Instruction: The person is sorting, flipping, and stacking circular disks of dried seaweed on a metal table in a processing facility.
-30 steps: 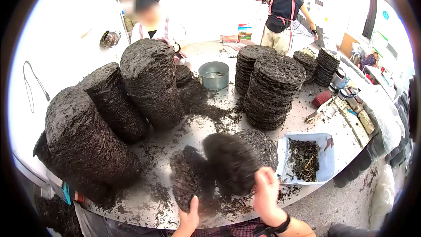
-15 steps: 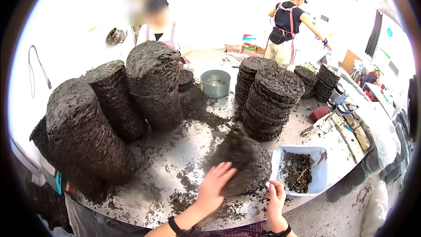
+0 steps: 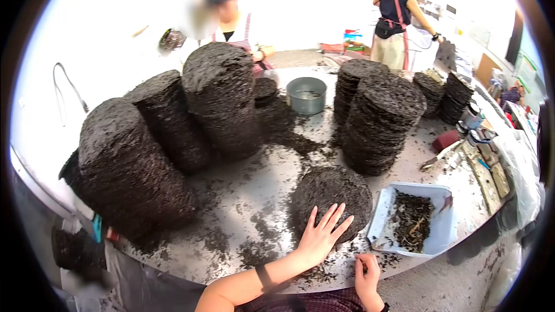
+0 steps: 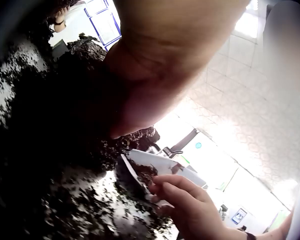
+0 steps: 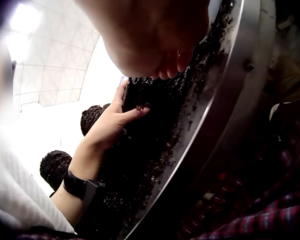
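In the head view, a dark, round, flaky disc that looks like dried seaweed [image 3: 329,185] lies near the table's front edge. My left hand [image 3: 324,233] rests flat on its near part, fingers spread. In the right wrist view, the left thumb [image 5: 135,114] lies against the dark material. My right hand [image 3: 366,274] is just right of the disc, close to the table edge and below the blue tub. Its fingers are curled towards the thumb, as the left wrist view also shows of the right hand [image 4: 190,202]; I cannot tell whether they pinch a small bit.
A pale blue tub [image 3: 378,219] holds dark scraps. Tall stacks of similar discs stand at left [image 3: 124,167] and behind at right [image 3: 381,124]. A metal pot [image 3: 306,97] stands farther back. A brush [image 3: 445,140] lies at right. Two people are across the table.
A second ago my left hand gripped a disc on edge while another moved, blurred, beside my right hand. My left hand has moved right, onto the disc lying flat; my right hand has dropped nearer the table edge.
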Action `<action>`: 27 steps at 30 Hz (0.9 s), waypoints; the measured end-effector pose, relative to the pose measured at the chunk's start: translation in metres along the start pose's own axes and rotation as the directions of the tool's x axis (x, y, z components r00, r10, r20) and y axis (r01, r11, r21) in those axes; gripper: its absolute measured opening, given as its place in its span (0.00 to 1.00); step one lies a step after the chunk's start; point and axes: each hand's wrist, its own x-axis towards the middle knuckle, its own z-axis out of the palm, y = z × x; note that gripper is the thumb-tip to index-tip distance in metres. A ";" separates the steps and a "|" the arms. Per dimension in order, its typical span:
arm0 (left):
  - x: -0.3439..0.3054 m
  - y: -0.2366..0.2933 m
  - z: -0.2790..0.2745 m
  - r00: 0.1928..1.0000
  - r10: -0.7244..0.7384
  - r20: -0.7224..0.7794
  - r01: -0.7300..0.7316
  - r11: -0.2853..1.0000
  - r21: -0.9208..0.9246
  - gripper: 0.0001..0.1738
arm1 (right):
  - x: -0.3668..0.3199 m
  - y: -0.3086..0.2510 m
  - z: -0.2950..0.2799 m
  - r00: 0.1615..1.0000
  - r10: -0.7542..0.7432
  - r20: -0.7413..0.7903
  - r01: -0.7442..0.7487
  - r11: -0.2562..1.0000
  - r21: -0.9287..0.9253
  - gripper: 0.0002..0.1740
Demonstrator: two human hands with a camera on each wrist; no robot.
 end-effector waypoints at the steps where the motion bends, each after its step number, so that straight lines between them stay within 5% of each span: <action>1: 0.000 -0.008 0.003 1.000 -0.008 -0.022 0.008 1.000 -0.017 0.48 | -0.003 0.002 -0.001 1.000 0.000 0.027 0.000 1.000 -0.024 0.06; 5: 0.006 -0.042 -0.003 0.995 -0.098 -0.036 0.097 0.995 -0.031 0.45 | -0.013 0.013 -0.011 0.989 -0.116 0.087 0.125 0.986 -0.109 0.05; 10: 0.013 -0.094 0.006 0.969 -0.246 -0.023 0.245 0.951 0.187 0.46 | -0.011 0.009 -0.019 0.971 -0.211 0.109 0.229 0.955 -0.189 0.07; 13: 0.025 -0.111 -0.009 0.928 -0.373 -0.014 0.373 0.928 0.022 0.53 | -0.014 0.017 -0.023 0.980 -0.177 0.093 0.192 0.964 -0.183 0.08; 19: 0.060 -0.150 -0.002 0.959 -0.277 0.055 0.272 0.958 0.091 0.54 | -0.013 0.031 -0.025 0.953 -0.302 0.029 0.300 0.921 -0.249 0.09; 27: 0.125 -0.150 0.007 0.968 -0.228 0.109 0.222 0.973 0.065 0.53 | -0.002 0.025 -0.033 0.963 -0.253 0.094 0.270 0.923 -0.273 0.08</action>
